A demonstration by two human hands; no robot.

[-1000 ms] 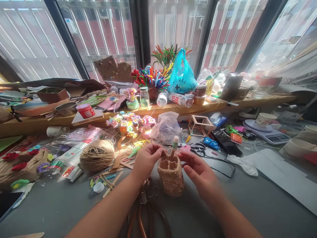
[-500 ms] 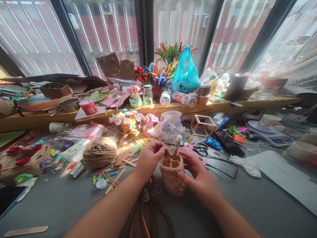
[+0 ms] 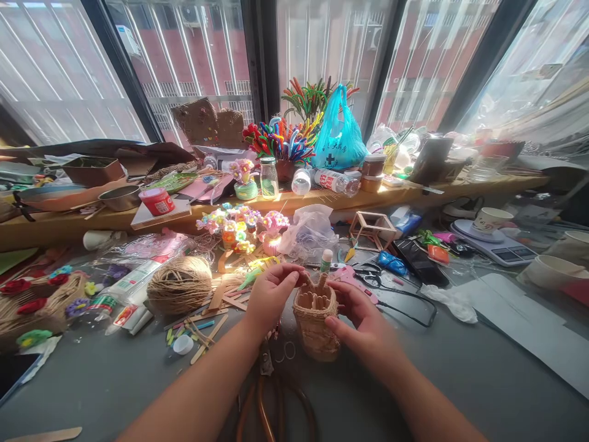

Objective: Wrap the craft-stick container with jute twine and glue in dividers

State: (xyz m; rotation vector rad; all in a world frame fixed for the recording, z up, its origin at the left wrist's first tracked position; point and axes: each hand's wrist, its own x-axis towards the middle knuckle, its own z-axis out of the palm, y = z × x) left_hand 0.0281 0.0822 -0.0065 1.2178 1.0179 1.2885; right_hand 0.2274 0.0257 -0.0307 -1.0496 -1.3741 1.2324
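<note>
Smooth grey desk lies open at the near right, up to flat white paper. Brown-handled metal pliers obstruct the near-left side of the rope-rimmed tan cup; a round tan twine ball blocks farther left.

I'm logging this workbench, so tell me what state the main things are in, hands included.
Pot: upright, open at the top
Left hand: fingertips pinched at the pot's rim
Right hand: curled against the pot's side
Twine: wound in a ball
Glass jar: upright
Plastic bottle: lying on its side
Blue bag: standing, handles up
Paper cup: upright on the scale
</note>
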